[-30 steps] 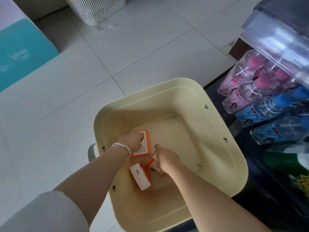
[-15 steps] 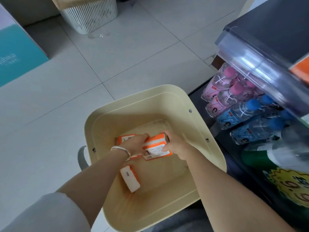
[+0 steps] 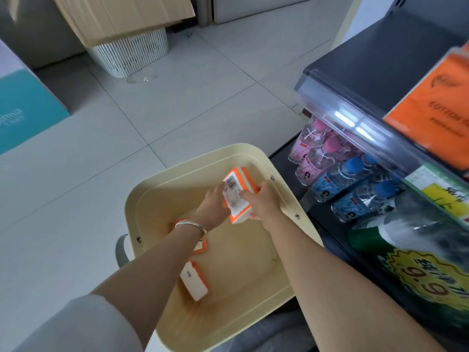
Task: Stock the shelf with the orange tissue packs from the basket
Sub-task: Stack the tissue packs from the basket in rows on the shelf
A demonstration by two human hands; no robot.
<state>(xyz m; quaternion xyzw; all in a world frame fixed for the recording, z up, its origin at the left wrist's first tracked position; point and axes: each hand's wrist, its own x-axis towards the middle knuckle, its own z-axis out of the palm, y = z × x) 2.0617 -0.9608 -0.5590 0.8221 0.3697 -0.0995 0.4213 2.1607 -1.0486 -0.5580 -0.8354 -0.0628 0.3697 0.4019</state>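
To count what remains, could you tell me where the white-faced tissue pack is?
In the head view, the white-faced tissue pack lies on the basket floor, left of centre, just nearer the person than another loose pack.

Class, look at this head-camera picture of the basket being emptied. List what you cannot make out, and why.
1. Head view: how many orange-and-white tissue packs are held; the right hand covers them.
2. Left hand fingers: behind those packs.
3. Orange pack on the cream plastic basket floor: mostly under the left forearm.
4. Large orange shelf pack: cut off by the right edge.
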